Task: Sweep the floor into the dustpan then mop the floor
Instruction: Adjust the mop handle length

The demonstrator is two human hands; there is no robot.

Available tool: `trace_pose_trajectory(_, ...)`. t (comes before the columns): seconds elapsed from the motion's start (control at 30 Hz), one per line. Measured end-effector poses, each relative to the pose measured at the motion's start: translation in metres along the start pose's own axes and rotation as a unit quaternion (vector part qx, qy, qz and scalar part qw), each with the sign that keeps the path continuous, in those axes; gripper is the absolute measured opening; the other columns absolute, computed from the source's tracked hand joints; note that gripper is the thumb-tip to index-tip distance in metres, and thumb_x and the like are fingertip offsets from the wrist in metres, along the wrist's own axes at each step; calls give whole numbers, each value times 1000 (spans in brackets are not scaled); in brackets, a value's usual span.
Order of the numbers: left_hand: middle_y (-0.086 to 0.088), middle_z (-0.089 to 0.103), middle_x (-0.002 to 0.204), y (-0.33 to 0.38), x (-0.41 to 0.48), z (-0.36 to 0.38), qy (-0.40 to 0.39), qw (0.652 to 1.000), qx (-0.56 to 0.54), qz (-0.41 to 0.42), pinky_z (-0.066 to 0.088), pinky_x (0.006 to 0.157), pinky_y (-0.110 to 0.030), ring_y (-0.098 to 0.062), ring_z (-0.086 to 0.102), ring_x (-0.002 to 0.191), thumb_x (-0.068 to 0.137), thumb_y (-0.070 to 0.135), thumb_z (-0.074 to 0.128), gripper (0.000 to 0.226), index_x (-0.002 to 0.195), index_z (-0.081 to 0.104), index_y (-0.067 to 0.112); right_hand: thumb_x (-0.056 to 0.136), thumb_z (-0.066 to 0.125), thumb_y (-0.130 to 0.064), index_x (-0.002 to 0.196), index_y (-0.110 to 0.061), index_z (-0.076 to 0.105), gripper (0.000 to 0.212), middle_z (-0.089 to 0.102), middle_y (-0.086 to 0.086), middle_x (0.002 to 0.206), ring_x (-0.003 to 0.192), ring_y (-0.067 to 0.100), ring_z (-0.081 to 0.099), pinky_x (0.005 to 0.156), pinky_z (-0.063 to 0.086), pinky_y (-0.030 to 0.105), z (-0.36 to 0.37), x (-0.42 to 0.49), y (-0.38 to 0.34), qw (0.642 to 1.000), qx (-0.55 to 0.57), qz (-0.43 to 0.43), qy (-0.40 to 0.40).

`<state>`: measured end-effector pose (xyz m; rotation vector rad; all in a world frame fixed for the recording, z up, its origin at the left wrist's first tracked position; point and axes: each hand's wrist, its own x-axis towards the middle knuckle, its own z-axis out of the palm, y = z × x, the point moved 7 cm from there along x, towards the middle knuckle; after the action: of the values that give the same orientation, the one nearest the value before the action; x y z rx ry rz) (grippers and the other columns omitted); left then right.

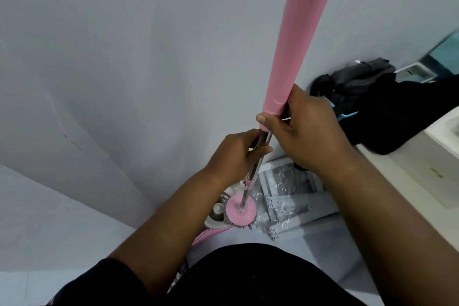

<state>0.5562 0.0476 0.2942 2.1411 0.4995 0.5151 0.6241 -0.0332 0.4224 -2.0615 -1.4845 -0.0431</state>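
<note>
A plain grey-white wall filled the corner, with pale floor below it. The right hand was the upper grip, fingers clamped around the bottom end of the mop's pink handle sleeve. Just below it, the left hand was closed on the bare metal pole, almost touching the right. Further down from both, the pole met the round pink mop head, which sat in or over a pink spin bucket; which, I could not tell. The mop was likely light and stiff, the steel smoother than the sleeve, so the pink sleeve looked the surer hold. Beyond the right hand lay a dark bag and plastic-wrapped panels.
</note>
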Motion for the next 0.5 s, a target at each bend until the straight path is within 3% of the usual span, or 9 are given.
trace_pose_trajectory(0.13,-1,70,84,15,8,24,-62,996,-30,52,53,74,-42,-20,66,78,94,38,56,21,91,60,18,86,70,-35,101,-9,59,32,67,0,80,67,15,60,59,45,17,-20,-22,14,996,-22,73,47)
trace_pose_trajectory(0.23,6,70,86,31,10,48,-127,987,-50,84,54,76,-38,-12,66,80,94,38,57,9,90,58,29,86,71,-35,105,-10,60,33,64,-5,81,66,7,53,60,38,4,-34,-46,25,986,-41,145,66)
trace_pose_trajectory(0.5,-1,72,97,77,-11,114,-251,956,-97,117,53,84,-34,-10,68,90,92,28,65,21,107,67,14,87,69,-40,120,-13,58,44,69,0,101,78,8,54,63,29,2,-74,-125,41,952,-94,269,113)
